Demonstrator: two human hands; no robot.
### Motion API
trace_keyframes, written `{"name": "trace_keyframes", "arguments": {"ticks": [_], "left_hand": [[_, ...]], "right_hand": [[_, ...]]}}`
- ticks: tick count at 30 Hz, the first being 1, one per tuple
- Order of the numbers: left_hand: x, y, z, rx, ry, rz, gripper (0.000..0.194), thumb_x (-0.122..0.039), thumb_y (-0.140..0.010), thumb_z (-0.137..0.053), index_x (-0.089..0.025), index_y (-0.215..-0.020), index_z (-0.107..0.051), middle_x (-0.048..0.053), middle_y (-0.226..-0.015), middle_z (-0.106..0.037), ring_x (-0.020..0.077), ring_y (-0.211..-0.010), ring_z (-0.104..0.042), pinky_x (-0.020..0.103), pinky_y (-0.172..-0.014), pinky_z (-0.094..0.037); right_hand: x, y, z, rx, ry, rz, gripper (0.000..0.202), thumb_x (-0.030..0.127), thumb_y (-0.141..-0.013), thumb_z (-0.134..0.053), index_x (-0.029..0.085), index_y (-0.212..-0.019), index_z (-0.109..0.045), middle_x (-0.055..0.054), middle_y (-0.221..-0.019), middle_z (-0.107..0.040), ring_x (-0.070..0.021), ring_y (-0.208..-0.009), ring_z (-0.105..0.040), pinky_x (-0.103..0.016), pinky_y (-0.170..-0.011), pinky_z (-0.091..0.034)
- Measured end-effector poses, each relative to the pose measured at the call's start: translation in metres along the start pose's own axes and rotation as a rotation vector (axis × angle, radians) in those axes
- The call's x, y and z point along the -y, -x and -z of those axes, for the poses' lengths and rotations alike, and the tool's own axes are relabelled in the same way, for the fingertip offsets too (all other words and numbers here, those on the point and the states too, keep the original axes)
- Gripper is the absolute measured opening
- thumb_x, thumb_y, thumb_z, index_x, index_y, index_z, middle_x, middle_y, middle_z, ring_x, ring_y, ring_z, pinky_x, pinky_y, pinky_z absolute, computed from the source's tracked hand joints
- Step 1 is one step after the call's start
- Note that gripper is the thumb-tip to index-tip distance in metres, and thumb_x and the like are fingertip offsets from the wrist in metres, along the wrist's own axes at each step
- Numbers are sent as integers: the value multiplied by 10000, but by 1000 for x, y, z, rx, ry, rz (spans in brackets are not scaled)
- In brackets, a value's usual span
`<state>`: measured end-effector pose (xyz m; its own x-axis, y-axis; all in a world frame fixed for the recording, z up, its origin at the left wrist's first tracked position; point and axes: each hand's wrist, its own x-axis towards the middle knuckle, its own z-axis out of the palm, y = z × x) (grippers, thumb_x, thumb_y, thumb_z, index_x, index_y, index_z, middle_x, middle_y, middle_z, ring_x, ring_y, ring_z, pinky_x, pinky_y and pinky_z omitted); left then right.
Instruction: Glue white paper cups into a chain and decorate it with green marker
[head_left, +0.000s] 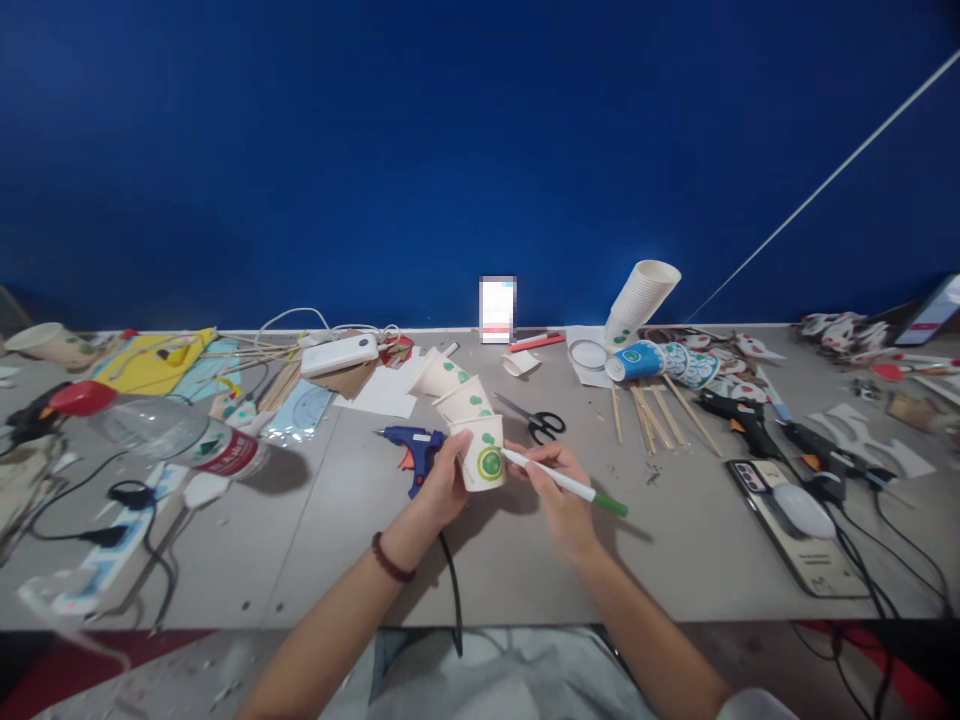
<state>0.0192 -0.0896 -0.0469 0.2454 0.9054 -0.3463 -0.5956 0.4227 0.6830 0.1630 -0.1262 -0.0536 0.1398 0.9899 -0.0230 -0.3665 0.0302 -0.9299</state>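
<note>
The left hand [448, 487] grips the nearest of three joined paper cups [480, 440], held above the counter [337, 540] near its middle. Their chain runs from the far left down toward the person, bending where cup meets cup; the nearest one stands nearly upright, its green round mark facing the camera. The right hand [561, 495] pinches a white marker [562, 482] with a green end; it slants, its tip at the cup's side beside that mark and its green end pointing right and toward the person. A blue glue gun [417, 452] lies just left of the cups, and black scissors [541, 424] lie to their right.
</note>
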Motion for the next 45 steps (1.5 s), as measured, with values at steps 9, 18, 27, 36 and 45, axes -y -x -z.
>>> {"name": "trace_keyframes", "arguments": {"ticks": [9, 18, 27, 36, 45], "left_hand": [[2, -2, 3, -1, 3, -14, 461, -450, -715, -695, -85, -997, -694, 114, -859, -749, 224, -753, -685, 307, -685, -529], [3, -3, 4, -17, -1, -7, 505, -460, -705, -699, -77, -1034, -682, 127, -887, -745, 243, -774, -686, 325, -699, -519], [0, 0, 1, 13, 1, 6, 472, -470, -707, -695, -93, -991, -701, 121, -877, -750, 234, -759, -683, 316, -692, -514], [1, -1, 4, -16, 1, 16, 487, -459, -717, -693, -90, -1034, -680, 110, -880, -746, 218, -754, -679, 310, -690, -523], [-1, 0, 3, 46, 42, 19, 430, -435, -742, -662, -90, -997, -693, 115, -864, -748, 236, -752, -688, 322, -680, -526]], "right_hand": [[2, 1, -2, 16, -37, 2, 196, 334, -764, -764, 204, -764, -618, -16, -768, -741, -263, -1019, -729, -346, -825, -610], [1, -1, -1, 24, -31, -1, 179, 316, -759, -741, 219, -750, -591, -4, -775, -722, -246, -1008, -729, -339, -819, -599], [-1, -1, 2, 36, -21, 2, 131, 295, -777, -709, 238, -757, -592, 8, -769, -683, -259, -1059, -709, -369, -847, -594], [-2, -1, 1, 24, 27, -11, 156, 322, -783, -713, 226, -775, -591, -21, -821, -749, -234, -987, -732, -345, -822, -591], [1, 0, 0, 20, -3, -23, 165, 316, -768, -733, 223, -765, -597, -8, -811, -732, -230, -998, -728, -341, -824, -591]]}}
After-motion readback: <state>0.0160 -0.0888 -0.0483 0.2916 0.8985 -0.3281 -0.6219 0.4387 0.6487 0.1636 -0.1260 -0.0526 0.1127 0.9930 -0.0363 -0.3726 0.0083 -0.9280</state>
